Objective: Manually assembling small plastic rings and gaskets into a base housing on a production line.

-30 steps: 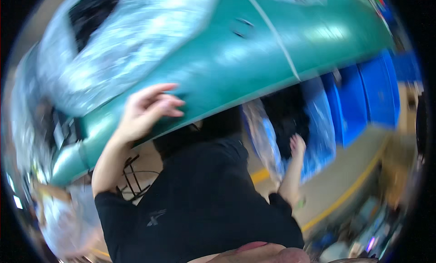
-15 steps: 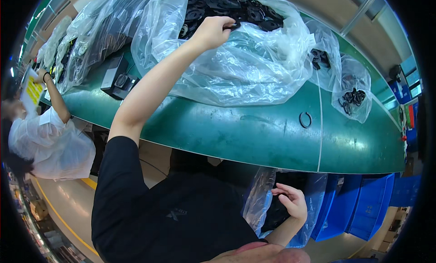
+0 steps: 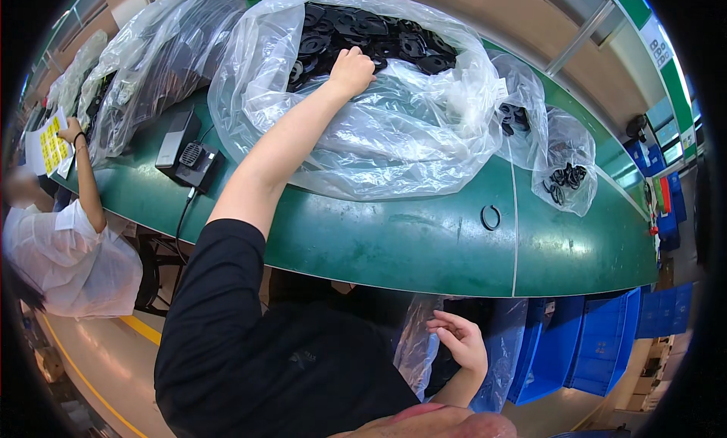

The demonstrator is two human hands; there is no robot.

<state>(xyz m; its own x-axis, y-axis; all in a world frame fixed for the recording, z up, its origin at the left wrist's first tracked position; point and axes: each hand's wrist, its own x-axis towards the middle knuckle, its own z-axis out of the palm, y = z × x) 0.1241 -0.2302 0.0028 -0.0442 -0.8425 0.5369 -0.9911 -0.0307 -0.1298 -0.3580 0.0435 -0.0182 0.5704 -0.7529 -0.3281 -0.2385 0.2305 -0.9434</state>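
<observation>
The left hand (image 3: 351,67) reaches into the large clear plastic bag of black rubber rings (image 3: 356,97), fingers curled among them; whether it grips one I cannot tell. The bag lies lengthwise along the green surface (image 3: 394,241), mouth facing away. The right hand (image 3: 460,339) hangs open below the surface edge, beside blue plastic bins (image 3: 583,347).

The left hand (image 3: 351,69) has its fingers buried among the black parts (image 3: 363,37) inside the clear bag (image 3: 394,127), so its grip cannot be told. The small bag's (image 3: 566,162) contents look like rings, perhaps.
</observation>
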